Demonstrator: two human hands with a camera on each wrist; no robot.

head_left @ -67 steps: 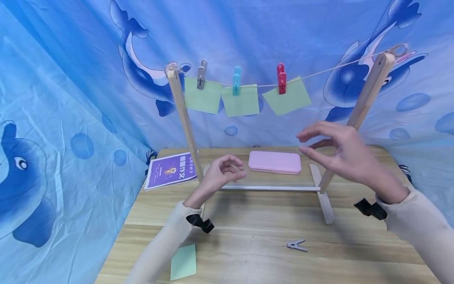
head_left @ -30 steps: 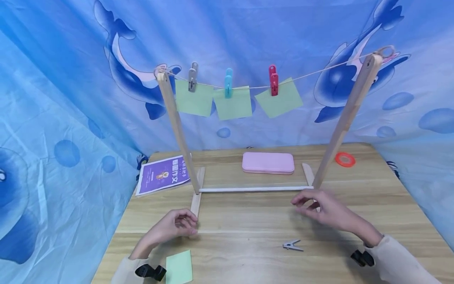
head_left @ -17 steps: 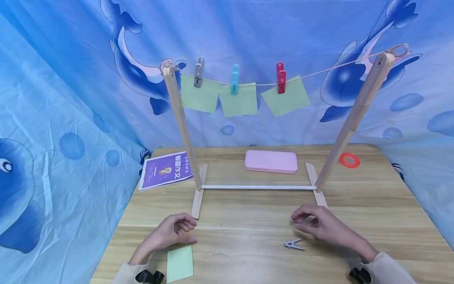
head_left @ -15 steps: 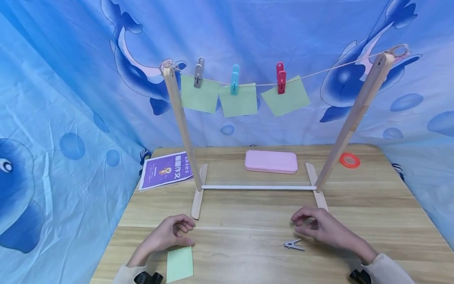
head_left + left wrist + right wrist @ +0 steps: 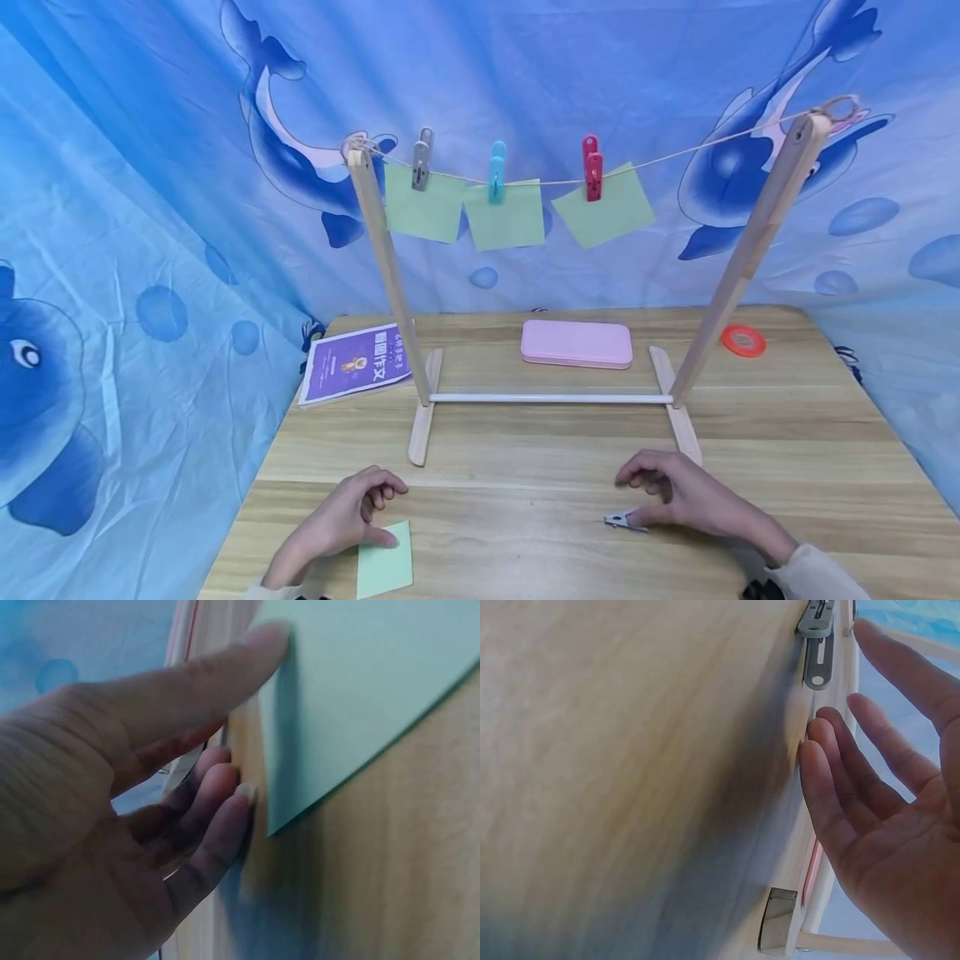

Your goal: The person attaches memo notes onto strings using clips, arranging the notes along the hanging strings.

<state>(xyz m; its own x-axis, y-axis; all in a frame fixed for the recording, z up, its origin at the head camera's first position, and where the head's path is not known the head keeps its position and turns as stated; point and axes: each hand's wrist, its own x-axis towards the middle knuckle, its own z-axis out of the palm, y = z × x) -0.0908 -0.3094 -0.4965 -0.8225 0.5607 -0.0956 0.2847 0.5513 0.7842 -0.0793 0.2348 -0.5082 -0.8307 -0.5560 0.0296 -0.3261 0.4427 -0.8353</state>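
My left hand point(image 5: 337, 521) is low at the front left, its thumb point(image 5: 259, 656) over the edge of a green paper square point(image 5: 386, 571) lying on the table. Its other fingers are loosely bent beside the paper, gripping nothing. At the right, my right hand point(image 5: 690, 500) hovers by a grey clothespin point(image 5: 619, 521) on the table; in the head view the thumb overlaps the clothespin's handles. The right wrist view has the thumb point(image 5: 885, 656) apart from the other fingers, with the clothespin point(image 5: 817, 645) near the thumb tip.
Behind the hands stands a wooden frame point(image 5: 390, 275) with a string, where grey point(image 5: 422, 158), blue point(image 5: 497, 171) and red point(image 5: 592, 167) clothespins hold three green papers. A pink case point(image 5: 576, 343), purple booklet point(image 5: 356, 364) and red ring point(image 5: 743, 341) lie farther back.
Both hands have come down from near the frame to the table front, the left to the green paper, the right to the grey clothespin. The red ring has come into sight.
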